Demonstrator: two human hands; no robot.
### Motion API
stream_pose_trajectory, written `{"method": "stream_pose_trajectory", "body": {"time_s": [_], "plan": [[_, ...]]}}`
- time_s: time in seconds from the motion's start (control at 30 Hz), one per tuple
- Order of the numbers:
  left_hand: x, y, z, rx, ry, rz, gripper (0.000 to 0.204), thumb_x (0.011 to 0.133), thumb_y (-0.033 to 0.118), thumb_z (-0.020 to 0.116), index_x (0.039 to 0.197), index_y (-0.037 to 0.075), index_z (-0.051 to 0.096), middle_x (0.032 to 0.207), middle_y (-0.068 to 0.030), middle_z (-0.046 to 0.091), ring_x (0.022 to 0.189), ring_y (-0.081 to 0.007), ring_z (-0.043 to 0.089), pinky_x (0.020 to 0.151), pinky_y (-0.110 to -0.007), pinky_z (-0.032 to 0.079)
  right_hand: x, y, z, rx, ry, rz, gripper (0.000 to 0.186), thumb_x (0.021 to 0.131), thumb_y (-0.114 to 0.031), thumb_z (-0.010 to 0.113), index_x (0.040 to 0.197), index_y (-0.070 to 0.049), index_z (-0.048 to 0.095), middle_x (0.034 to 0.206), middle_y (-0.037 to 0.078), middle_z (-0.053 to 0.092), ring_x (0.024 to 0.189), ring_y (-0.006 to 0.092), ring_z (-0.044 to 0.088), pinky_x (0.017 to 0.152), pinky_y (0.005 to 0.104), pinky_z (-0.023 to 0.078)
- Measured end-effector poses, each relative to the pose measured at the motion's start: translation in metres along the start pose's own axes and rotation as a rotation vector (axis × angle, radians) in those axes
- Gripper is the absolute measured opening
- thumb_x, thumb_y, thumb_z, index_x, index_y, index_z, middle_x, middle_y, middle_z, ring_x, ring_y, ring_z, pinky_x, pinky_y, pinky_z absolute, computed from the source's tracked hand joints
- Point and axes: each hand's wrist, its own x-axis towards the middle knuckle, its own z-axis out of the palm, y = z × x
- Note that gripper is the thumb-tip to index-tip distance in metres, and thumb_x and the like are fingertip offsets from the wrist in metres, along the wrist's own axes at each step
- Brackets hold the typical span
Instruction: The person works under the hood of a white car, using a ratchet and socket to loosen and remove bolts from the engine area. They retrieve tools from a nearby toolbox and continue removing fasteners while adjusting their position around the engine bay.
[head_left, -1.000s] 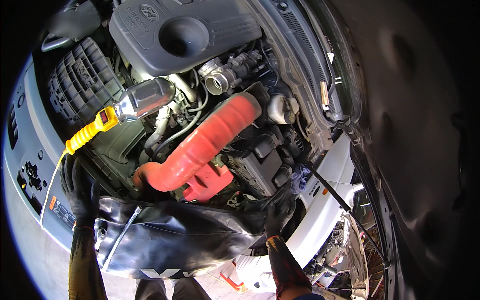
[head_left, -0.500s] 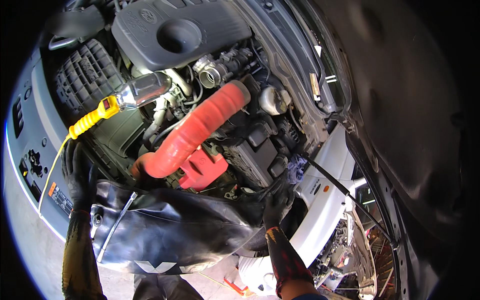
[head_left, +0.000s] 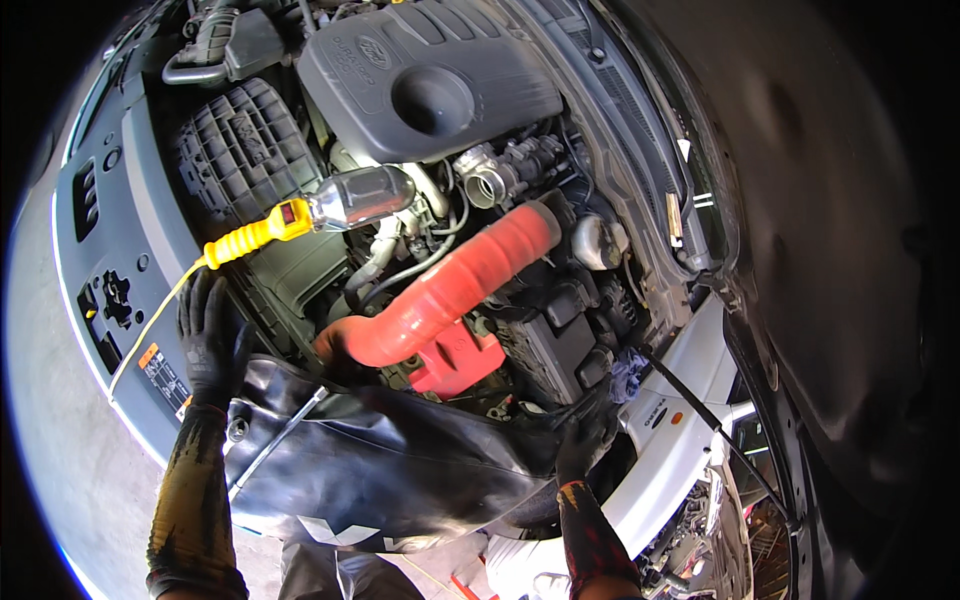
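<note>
My left hand point(head_left: 212, 345), in a black glove, rests at the front edge of the engine bay with its fingers stretched out. Its fingertips lie just below the yellow handle of a work lamp point(head_left: 262, 232). My right hand point(head_left: 583, 445), also gloved, lies on the far right end of a black fender cover point(head_left: 400, 470), near a crumpled purple cloth point(head_left: 628, 374); its dark fingers look extended, partly lost against the dark parts. Between the hands, a thick red hose point(head_left: 450, 290) runs across the bay above a red plastic cover point(head_left: 460, 362).
A long chrome bar point(head_left: 280, 440) and a ratchet head point(head_left: 238, 430) lie on the fender cover. The grey engine cover point(head_left: 430, 95) sits at the back, beside an open metal throttle inlet point(head_left: 483, 190). A black prop rod point(head_left: 700, 405) rises at right under the raised hood point(head_left: 830, 250).
The view has shifted, so the bay and both hands appear farther right and a little lower. Against the car, neither hand has visibly moved.
</note>
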Motion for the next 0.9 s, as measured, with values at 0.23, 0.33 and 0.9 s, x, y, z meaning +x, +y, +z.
{"method": "stream_pose_trajectory", "body": {"time_s": [0.23,0.33,0.9], "plan": [[0.000,-0.001,0.001,0.004,-0.001,-0.031,0.067,0.089,0.017,0.069,0.153,0.006,0.054,0.164,-0.0220,0.046,0.156,-0.0460,0.035,0.130,-0.058,0.024,0.003,-0.003,-0.004,-0.053,-0.085,0.053,0.078,0.092,-0.028,0.080,0.157,0.000,0.046,0.161,0.028,0.042,0.154,0.0466,0.033,0.129,0.0625,0.022],[0.002,0.000,-0.002,-0.013,-0.001,-0.029,0.064,0.089,0.017,0.068,0.151,0.005,0.056,0.163,-0.0226,0.046,0.155,-0.0470,0.035,0.130,-0.058,0.024,0.001,0.001,-0.002,-0.056,-0.124,0.136,0.081,0.093,-0.030,0.079,0.160,-0.002,0.045,0.162,0.027,0.041,0.153,0.0466,0.034,0.128,0.0610,0.025],[0.003,-0.002,-0.008,-0.047,-0.054,-0.066,0.067,0.089,0.027,0.074,0.151,0.009,0.056,0.164,-0.0204,0.045,0.155,-0.0455,0.036,0.130,-0.059,0.023,0.075,-0.346,-0.063,0.817,-0.456,-0.373,0.053,0.097,-0.016,0.077,0.142,0.003,0.058,0.144,0.020,0.059,0.136,0.0349,0.057,0.117,0.0472,0.044]]}}
